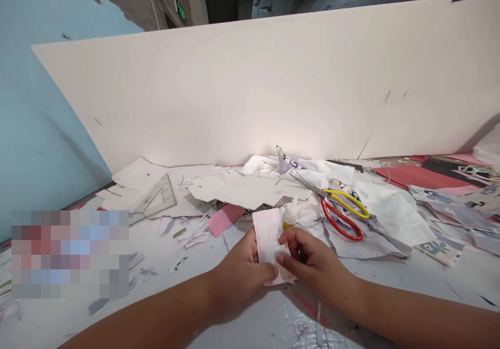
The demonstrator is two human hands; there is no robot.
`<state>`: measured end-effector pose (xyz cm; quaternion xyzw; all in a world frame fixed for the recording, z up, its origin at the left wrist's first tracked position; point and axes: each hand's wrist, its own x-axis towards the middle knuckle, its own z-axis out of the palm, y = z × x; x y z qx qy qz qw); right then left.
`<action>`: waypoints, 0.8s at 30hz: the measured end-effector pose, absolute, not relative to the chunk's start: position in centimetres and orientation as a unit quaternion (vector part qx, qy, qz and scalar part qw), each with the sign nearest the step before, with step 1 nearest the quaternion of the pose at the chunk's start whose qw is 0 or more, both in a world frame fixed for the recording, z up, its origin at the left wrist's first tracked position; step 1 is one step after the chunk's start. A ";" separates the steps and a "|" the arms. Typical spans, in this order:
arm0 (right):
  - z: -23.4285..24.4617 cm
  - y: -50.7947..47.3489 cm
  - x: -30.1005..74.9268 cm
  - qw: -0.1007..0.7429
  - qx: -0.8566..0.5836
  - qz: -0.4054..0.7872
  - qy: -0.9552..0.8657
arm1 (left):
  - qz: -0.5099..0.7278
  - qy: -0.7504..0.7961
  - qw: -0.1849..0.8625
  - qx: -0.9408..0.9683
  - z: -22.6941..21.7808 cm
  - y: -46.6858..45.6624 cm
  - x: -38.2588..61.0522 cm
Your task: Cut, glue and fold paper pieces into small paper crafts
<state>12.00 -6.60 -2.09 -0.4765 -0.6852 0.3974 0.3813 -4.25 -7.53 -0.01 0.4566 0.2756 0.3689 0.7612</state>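
Currently both hands meet at the pink strip (269,234), which is held above the near middle of the table (242,333). The left hand (248,265) grasps it from the side, thumb laid across the lower face and fingers behind, probably to back the thin material and keep it flat. The right hand (308,258) curls in from the other side, thumb and forefinger tips touching the face near its edge; cannot tell whether they pinch it or only press. The strip is tilted face-up toward the wearer, likely for a clear view of that edge.

Just beyond the right hand, the bottle (289,214) shows its nozzle upward, base hidden; presumably kept within easy reach. Scissors (323,192) lie on white cloth (385,208), handles toward the right hand, which would suit a quick pick-up.

Surface: grey, strewn with offcuts. Cardboard (234,190) and a set square (158,199) lie farther back; printed scraps (437,252) and a red sheet (422,179) lie right.

Room: white board (250,88) behind the table, blue wall (47,104) left, lit green sign (180,9) above.
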 end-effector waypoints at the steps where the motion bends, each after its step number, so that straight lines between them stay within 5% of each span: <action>1: -2.1 -6.6 12.0 0.383 -0.475 0.396 -0.686 | 0.372 0.282 0.759 0.454 -0.1 -7.5 -4.2; 24: -3.3 -6.1 12.5 0.416 -0.405 0.453 -0.676 | 0.355 0.309 0.740 0.480 -0.1 -6.9 -4.6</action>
